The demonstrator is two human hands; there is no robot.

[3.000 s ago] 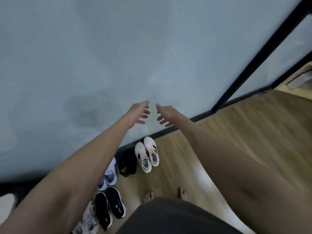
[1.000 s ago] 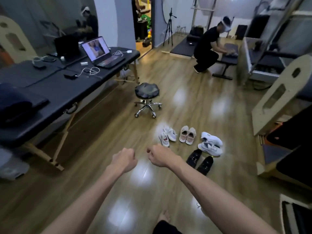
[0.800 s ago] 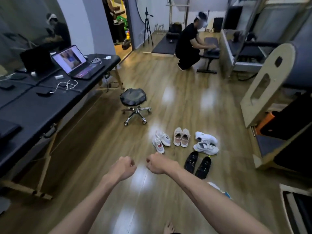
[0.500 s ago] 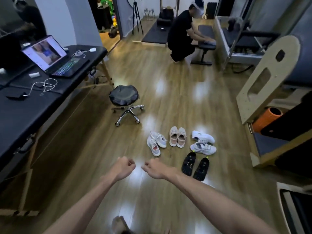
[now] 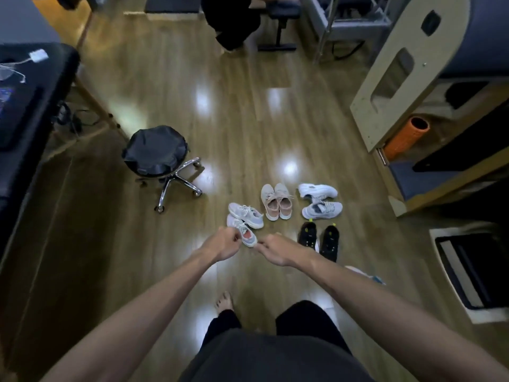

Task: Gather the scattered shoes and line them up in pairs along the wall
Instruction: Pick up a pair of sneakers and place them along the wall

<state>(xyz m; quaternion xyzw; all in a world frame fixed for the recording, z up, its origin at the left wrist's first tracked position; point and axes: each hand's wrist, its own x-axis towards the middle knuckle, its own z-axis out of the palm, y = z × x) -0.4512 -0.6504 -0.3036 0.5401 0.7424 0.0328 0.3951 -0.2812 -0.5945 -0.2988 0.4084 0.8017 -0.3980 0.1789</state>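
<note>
Several pairs of shoes lie in a cluster on the wooden floor. A grey-white sneaker [image 5: 245, 214] lies by its mate with a pink insole [image 5: 247, 236]. Right of them stand a beige pair [image 5: 275, 201], a white pair [image 5: 319, 200] and a black pair [image 5: 319, 238]. My left hand [image 5: 226, 245] and my right hand [image 5: 274, 250] hover side by side in front of the cluster, both curled into fists with nothing in them. My left hand partly covers the pink-insole sneaker in the view. No wall line of shoes is in view.
A black swivel stool [image 5: 157, 153] stands left of the shoes. A black padded table [image 5: 30, 89] runs along the left. Wooden equipment [image 5: 396, 78] with an orange foam roller [image 5: 407, 136] stands on the right. A person [image 5: 234, 26] crouches at the far end.
The view swung from the wall and its lined-up shoes to the room, then tilted down as I came closer to the scattered cluster. Both hands curled into fists and stayed so.
</note>
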